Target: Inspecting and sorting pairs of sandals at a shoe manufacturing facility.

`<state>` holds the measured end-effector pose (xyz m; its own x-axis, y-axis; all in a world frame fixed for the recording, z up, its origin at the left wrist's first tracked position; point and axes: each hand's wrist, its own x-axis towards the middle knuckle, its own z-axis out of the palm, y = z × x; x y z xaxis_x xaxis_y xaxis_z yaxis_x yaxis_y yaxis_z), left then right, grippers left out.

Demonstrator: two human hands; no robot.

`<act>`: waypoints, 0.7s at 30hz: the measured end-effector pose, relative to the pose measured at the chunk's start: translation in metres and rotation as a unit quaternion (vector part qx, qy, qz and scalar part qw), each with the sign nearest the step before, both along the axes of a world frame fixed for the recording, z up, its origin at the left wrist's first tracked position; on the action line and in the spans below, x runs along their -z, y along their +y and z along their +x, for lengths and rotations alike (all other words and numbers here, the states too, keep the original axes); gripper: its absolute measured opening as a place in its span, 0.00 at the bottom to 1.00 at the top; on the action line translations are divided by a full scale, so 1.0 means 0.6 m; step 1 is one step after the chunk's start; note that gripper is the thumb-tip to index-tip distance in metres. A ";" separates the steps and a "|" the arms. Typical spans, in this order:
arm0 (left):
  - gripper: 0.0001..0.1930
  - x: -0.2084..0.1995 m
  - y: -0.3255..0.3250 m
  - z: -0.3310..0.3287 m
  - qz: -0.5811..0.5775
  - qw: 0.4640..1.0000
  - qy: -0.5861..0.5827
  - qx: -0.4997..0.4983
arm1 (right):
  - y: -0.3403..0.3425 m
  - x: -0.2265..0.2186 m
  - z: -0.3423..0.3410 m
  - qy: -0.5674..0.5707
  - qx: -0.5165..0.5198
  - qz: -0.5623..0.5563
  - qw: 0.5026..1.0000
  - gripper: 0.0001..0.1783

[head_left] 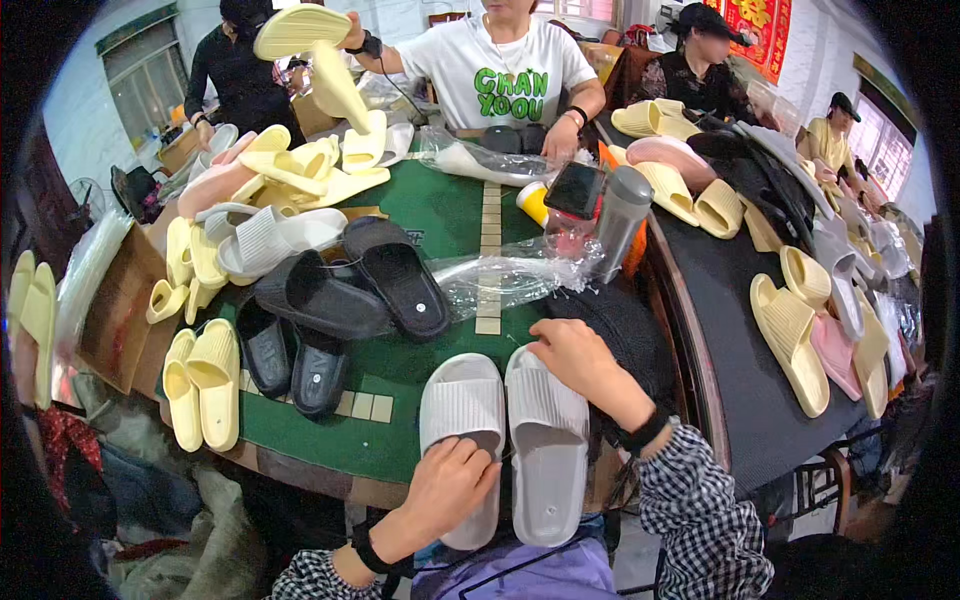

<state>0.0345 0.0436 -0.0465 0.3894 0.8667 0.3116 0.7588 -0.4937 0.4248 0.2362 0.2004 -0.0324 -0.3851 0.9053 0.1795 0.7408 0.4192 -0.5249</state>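
A pair of light grey slippers with ribbed straps lies side by side at the table's near edge, toes pointing away from me. My left hand (447, 492) is closed at the left grey slipper (462, 402), its curled fingers at the rear edge of the strap. Over the toe end of the right grey slipper (549, 478) my right hand (583, 362) is bent, with fingertips pinched together near the strap's front. A fine clear strand seems to show by those fingertips; what they pinch is too small to name.
Black slippers (318, 298) and yellow slippers (212, 375) lie on my left. Beyond are a clear plastic bag (500, 285), a grey bottle (622, 215) and a phone (574, 190). A person opposite (500, 70) lifts yellow slippers (340, 88). More slippers cover the black table (700, 300) on the right.
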 end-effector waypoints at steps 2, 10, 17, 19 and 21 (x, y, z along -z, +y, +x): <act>0.08 0.005 0.001 -0.001 -0.003 1.000 0.004 -0.008 | 0.017 0.016 -0.028 -0.034 0.025 -0.020 0.999 0.13; 0.10 0.025 0.010 0.002 -0.017 0.999 0.015 -0.039 | 0.039 0.038 -0.063 -0.029 -0.021 0.091 0.995 0.08; 0.12 0.039 0.023 0.005 -0.021 0.999 0.020 -0.029 | 0.037 0.022 -0.116 0.111 -0.249 -0.080 0.959 0.15; 0.12 0.044 0.022 -0.001 -0.008 0.999 0.013 -0.035 | 0.034 0.026 -0.141 0.100 -0.265 -0.079 0.956 0.14; 0.12 0.040 0.017 -0.007 -0.015 0.999 0.006 -0.038 | 0.022 0.029 -0.170 0.043 -0.258 -0.067 0.963 0.13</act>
